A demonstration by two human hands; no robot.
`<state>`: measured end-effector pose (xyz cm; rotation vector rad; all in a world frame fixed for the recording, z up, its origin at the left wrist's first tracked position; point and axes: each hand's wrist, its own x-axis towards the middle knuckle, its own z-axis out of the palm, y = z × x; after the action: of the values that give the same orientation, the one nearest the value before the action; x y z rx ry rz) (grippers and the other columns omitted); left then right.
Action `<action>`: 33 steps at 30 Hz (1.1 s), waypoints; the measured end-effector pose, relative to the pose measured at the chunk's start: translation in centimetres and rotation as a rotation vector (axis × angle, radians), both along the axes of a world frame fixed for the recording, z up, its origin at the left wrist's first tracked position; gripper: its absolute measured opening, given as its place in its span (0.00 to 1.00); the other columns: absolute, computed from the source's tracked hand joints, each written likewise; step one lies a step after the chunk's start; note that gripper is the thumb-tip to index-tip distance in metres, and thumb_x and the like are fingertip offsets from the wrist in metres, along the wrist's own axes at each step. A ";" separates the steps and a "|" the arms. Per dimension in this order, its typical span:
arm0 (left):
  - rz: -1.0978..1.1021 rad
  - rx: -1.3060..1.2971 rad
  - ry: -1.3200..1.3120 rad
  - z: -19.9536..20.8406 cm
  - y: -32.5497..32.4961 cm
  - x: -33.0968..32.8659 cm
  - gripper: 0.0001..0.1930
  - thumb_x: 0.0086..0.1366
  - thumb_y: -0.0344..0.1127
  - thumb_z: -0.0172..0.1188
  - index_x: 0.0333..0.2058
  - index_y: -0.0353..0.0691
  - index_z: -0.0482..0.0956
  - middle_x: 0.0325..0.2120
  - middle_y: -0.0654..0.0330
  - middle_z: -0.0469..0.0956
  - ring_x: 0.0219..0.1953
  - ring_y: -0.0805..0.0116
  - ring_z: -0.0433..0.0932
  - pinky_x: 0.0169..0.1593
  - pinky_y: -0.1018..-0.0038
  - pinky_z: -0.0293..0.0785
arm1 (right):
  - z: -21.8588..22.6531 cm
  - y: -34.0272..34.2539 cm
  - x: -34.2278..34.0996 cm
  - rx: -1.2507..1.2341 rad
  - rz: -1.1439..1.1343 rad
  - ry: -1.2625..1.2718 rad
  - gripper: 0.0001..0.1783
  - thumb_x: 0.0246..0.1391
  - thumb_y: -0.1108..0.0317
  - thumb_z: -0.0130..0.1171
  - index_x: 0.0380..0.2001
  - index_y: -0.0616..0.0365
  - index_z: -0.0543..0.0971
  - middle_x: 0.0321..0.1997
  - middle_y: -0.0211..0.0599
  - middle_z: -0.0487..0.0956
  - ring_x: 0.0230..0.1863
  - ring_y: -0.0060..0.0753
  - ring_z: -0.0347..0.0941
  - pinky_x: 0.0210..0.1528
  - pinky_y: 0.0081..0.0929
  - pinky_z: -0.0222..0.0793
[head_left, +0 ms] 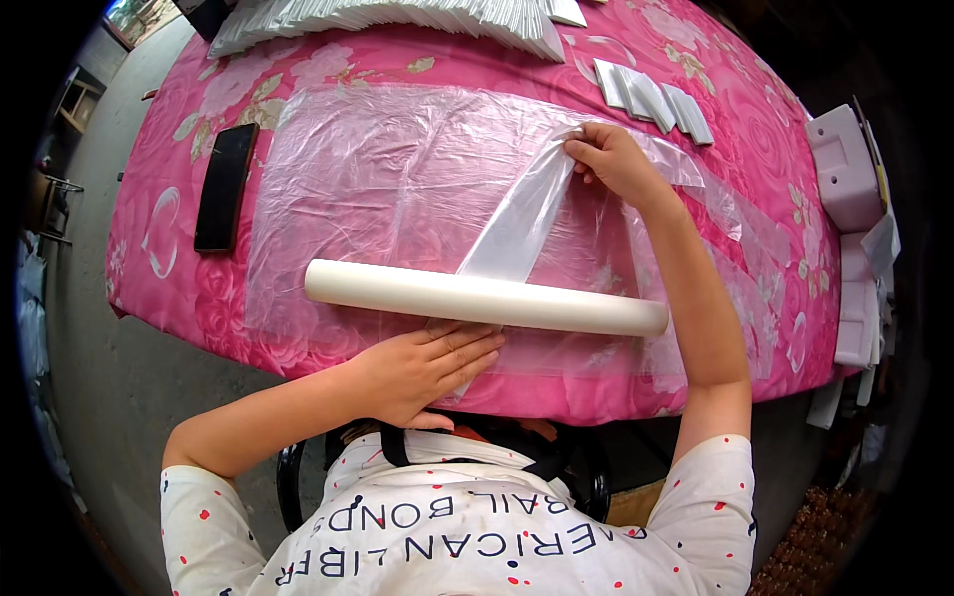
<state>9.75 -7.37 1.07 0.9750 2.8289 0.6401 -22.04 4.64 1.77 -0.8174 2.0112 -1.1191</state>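
Observation:
A long white roll [487, 298] lies crosswise on a clear plastic sheet [348, 169] spread over the table. From beneath or behind the roll a folded strip of translucent plastic film [517, 223] runs up to the right. My right hand [618, 164] pinches the upper end of this film between thumb and fingers. Just on the near side of the roll, my left hand [427, 372] lies flat, fingers stretched to the right, pressing on the film's lower end at the table's near edge.
A pink flowered cloth [189, 288] covers the table. A dark phone [227, 189] lies at the left. Stacks of folded white packets [397, 25] line the far edge, with a smaller group [651, 97] at the far right. White foam boxes [845, 169] stand beyond the right edge.

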 end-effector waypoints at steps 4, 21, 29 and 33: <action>0.006 -0.081 -0.022 -0.3 0.5 0.4 0.41 0.59 0.63 0.38 0.58 0.29 0.57 0.61 0.48 0.53 0.65 0.56 0.48 0.66 0.61 0.38 | 1.0 -0.3 -0.6 0.061 0.012 -0.046 0.11 0.55 0.66 0.54 0.37 0.63 0.76 0.27 0.26 0.74 0.25 0.16 0.67 0.30 0.15 0.66; 0.154 -0.198 0.062 -1.2 5.1 3.1 0.41 0.58 0.63 0.42 0.59 0.33 0.57 0.62 0.49 0.52 0.66 0.57 0.48 0.65 0.58 0.40 | 1.8 8.0 15.0 0.043 0.151 0.883 0.27 0.46 0.69 0.58 0.52 0.59 0.68 0.43 0.45 0.72 0.42 0.47 0.69 0.44 0.39 0.64; 0.682 0.128 0.005 -0.4 4.2 1.8 0.42 0.58 0.54 0.49 0.60 0.25 0.48 0.62 0.39 0.46 0.66 0.47 0.43 0.65 0.55 0.33 | 2.5 14.7 8.9 0.229 -0.331 0.950 0.24 0.53 0.68 0.53 0.54 0.61 0.67 0.45 0.49 0.73 0.47 0.49 0.68 0.48 0.37 0.63; 0.745 -0.018 0.002 -1.0 6.0 0.6 0.39 0.58 0.50 0.50 0.60 0.25 0.50 0.62 0.41 0.47 0.66 0.49 0.42 0.65 0.55 0.31 | 3.7 15.3 10.1 0.182 -0.329 0.838 0.24 0.53 0.68 0.53 0.55 0.61 0.67 0.45 0.48 0.72 0.47 0.48 0.68 0.49 0.35 0.63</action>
<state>10.38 -1.40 0.08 -0.1278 3.1452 0.6472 -11.93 19.91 5.42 -0.9804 2.9787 -0.7936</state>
